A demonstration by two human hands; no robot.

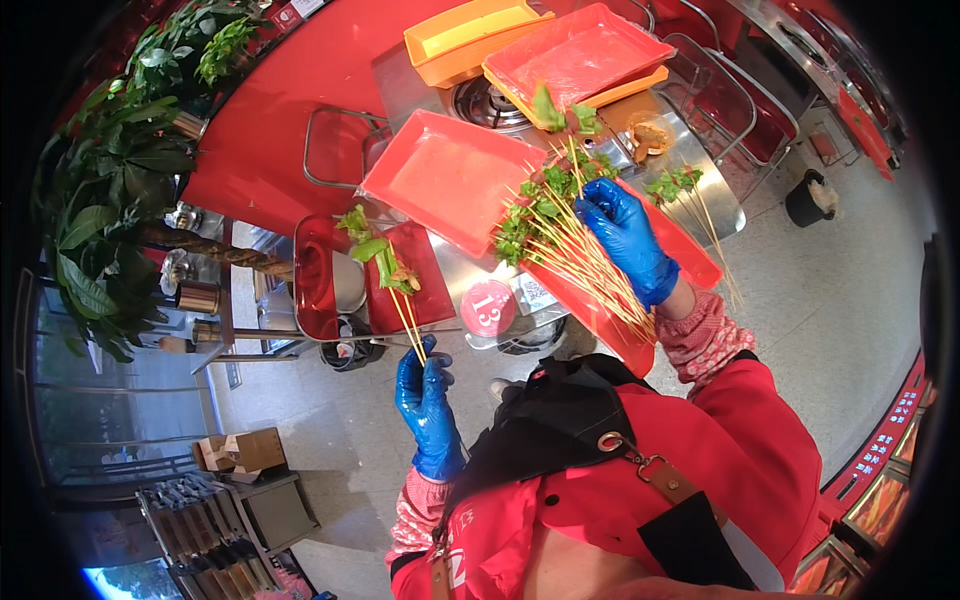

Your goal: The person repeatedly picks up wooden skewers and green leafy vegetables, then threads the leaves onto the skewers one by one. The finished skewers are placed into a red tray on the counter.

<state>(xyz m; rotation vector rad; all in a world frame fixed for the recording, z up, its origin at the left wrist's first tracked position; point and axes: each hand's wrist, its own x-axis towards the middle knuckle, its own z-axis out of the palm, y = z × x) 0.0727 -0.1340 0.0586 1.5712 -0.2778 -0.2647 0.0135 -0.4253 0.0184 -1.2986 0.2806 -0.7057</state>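
Observation:
My left hand [429, 420], in a blue disposable glove, grips the lower ends of a few thin wooden skewers [405, 322]. Green leaves and a brownish piece are threaded on their upper parts. In the same kind of glove, my right hand [628, 244] pinches a skewer [576, 161] with leafy greens at its tip. That hand is over a large pile of leaf-topped skewers [581, 262], which lies in a long red plastic tray [694, 259]. The pile's bare stick ends point toward me, and my right hand hides part of it.
Beside the pile lies a shallow red tray [454, 180]. Behind it, a film-covered red tray [577, 56] and yellow bins [469, 45] stand around a gas burner [487, 101]. More skewers [697, 206] lie to the right near a sauce-stained bowl [651, 139]. Chairs [319, 277] flank the metal table.

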